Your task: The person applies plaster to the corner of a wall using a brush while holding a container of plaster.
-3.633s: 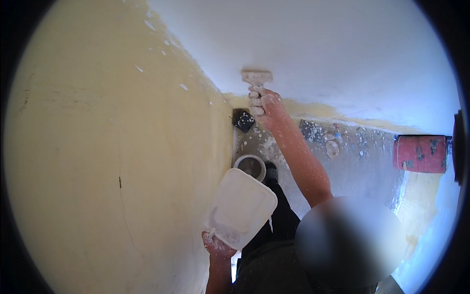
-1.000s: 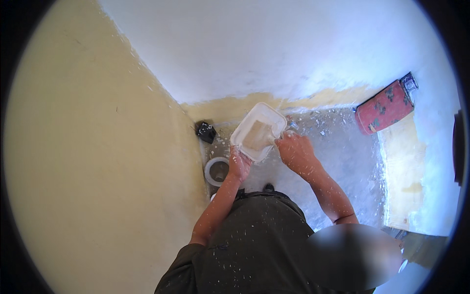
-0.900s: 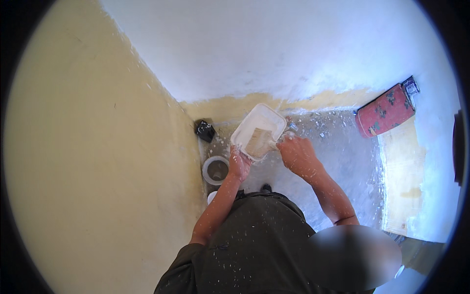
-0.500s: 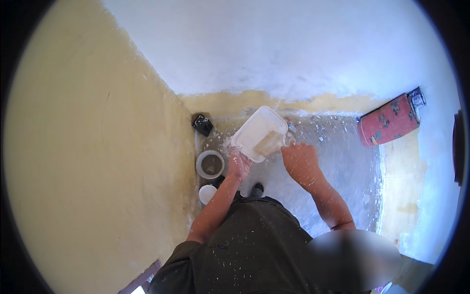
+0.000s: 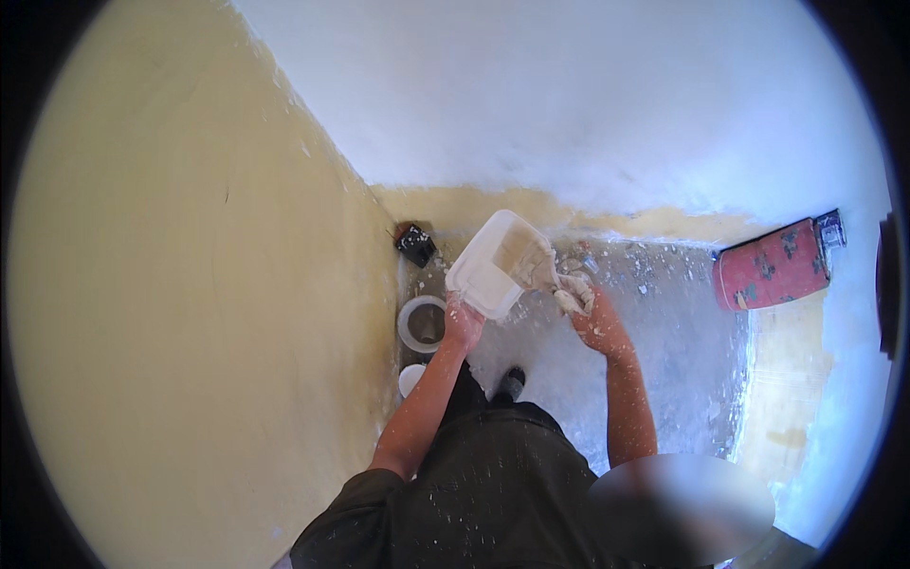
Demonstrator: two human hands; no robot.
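Observation:
In my left hand is the near edge of a white rectangular plastic tray or lid, its fingers largely hidden under it. My right hand, spattered with white, is closed round the handle of a wide putty knife. The knife's broad blade lies across the right part of the tray and is smeared with pale paste. White putty coats the right fingers and the handle end.
Left of my legs stand a round bucket with greyish contents and a smaller white container. A black container sits in the corner. A red patterned cylindrical thing is at the right. Yellow wall rises close on the left; the floor is spattered.
The putty knife has moved farther up across the tray, and my right hand has turned so its putty-covered fingers show. The rest of the scene has shifted slightly right and down in view.

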